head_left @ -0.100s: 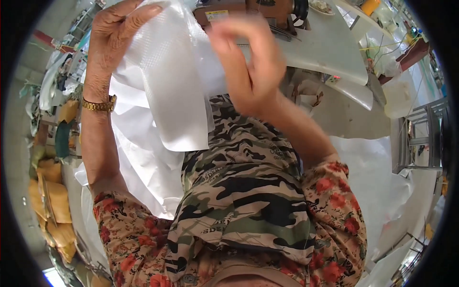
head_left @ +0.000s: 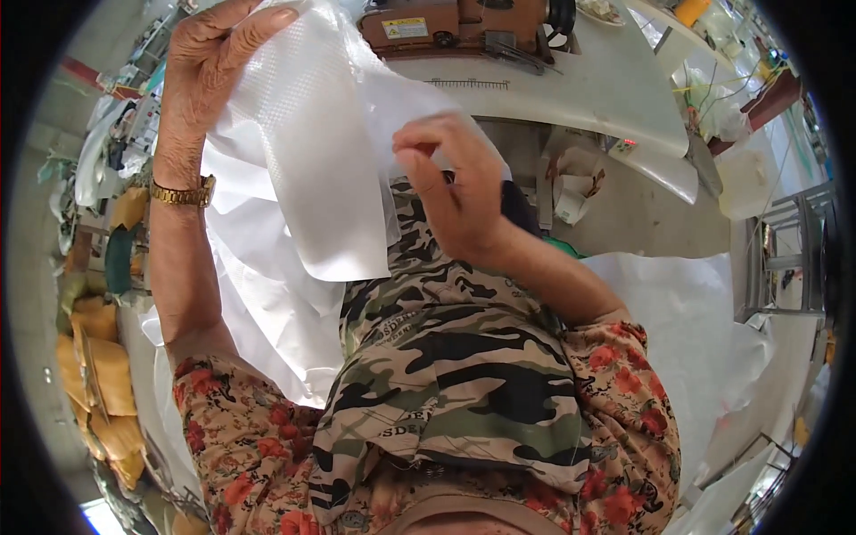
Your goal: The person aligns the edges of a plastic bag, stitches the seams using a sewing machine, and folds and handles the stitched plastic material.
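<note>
A sheet of white woven plastic fabric (head_left: 334,214) hangs in front of me, its lower corner over my camouflage apron (head_left: 464,357). At the upper left, my left hand (head_left: 209,67) pinches the sheet's upper edge between thumb and fingers; a gold watch is on that wrist. My right hand (head_left: 459,183) is raised just right of the sheet, apart from it, slightly blurred. Its fingers are curled and their tips lie close to the thumb; whatever may be between them is too small to see. Beyond the hands stands a brown sewing machine (head_left: 455,27), partly cut off by the frame.
The pale sewing table (head_left: 588,89) carries a printed ruler strip and curves round at the upper right. More white fabric (head_left: 678,303) spreads at my right. A grey metal rack (head_left: 789,259) stands far right, and brown bundles (head_left: 107,366) lean at the left.
My right hand has moved down and toward me, away from the sewing machine, uncovering the machine's base and the ruler strip. The left hand stays almost still on the fabric.
</note>
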A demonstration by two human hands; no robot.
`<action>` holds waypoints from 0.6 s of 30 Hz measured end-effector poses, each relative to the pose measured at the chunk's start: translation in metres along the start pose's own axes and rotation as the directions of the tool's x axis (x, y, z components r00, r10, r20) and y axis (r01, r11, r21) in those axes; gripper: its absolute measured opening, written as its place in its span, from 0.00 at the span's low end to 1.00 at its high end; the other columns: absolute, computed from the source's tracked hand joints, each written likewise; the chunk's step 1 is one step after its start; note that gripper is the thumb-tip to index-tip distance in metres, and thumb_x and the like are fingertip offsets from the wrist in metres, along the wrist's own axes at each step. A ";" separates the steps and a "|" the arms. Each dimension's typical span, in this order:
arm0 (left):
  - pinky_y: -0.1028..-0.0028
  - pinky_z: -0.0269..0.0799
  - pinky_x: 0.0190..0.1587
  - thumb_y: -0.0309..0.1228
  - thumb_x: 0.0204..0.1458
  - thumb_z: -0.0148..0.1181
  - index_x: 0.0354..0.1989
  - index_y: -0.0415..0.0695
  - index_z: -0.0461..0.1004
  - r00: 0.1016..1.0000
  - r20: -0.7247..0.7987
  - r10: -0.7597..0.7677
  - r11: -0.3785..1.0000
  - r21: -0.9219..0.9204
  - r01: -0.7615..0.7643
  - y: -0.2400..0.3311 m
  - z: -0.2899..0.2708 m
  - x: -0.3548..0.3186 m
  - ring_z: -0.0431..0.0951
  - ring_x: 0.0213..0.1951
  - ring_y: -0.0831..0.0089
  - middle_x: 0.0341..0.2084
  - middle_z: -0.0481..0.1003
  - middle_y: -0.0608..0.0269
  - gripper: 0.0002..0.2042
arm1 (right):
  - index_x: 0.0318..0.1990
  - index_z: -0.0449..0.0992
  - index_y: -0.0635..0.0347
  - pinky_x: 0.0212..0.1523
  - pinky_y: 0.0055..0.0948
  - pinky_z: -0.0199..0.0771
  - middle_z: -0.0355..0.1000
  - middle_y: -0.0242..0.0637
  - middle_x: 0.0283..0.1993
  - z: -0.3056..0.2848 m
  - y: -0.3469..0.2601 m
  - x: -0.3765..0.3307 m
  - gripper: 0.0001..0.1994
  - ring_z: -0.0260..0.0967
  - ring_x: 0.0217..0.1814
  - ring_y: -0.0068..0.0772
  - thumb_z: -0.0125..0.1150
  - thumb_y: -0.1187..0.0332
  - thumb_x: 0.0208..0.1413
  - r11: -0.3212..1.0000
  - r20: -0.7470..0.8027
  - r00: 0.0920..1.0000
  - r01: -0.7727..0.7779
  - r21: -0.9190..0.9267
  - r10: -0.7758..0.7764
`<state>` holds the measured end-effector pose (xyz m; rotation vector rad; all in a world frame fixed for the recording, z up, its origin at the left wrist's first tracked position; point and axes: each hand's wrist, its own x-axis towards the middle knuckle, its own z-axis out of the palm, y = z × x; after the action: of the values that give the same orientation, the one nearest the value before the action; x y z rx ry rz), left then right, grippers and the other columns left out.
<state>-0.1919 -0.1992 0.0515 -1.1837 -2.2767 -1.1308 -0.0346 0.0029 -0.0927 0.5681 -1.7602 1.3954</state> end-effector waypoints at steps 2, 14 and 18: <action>0.83 0.66 0.40 0.35 0.52 0.66 0.38 0.39 0.81 0.999 0.033 0.040 0.999 -0.001 -0.040 0.000 0.002 0.003 0.71 0.33 0.85 0.30 0.79 0.72 0.11 | 0.39 0.73 0.65 0.41 0.29 0.69 0.71 0.42 0.41 0.017 0.017 -0.036 0.07 0.69 0.39 0.35 0.58 0.72 0.56 0.968 -0.015 0.971 -0.235 0.090 0.237; 0.86 0.54 0.26 0.31 0.56 0.63 0.31 0.37 0.79 0.961 -0.174 0.215 0.973 0.128 -0.194 0.007 -0.002 0.007 0.58 0.23 0.88 0.19 0.64 0.81 0.09 | 0.27 0.61 0.55 0.21 0.19 0.56 0.55 0.22 0.21 0.000 -0.028 -0.030 0.13 0.50 0.20 0.13 0.45 0.66 0.67 0.346 0.103 0.687 -0.484 0.804 0.719; 0.86 0.54 0.28 0.33 0.55 0.64 0.28 0.39 0.78 0.959 -0.269 0.088 0.993 -0.056 -0.106 0.014 0.008 0.004 0.59 0.25 0.89 0.19 0.65 0.82 0.09 | 0.28 0.65 0.60 0.21 0.20 0.54 0.61 0.29 0.21 -0.012 -0.012 -0.024 0.12 0.52 0.19 0.20 0.50 0.68 0.65 0.680 0.034 0.798 -0.534 0.502 0.602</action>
<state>-0.1822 -0.1861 0.0559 -1.0825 -1.9719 -1.2579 -0.0082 0.0079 -0.1045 0.1492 -1.5220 2.3093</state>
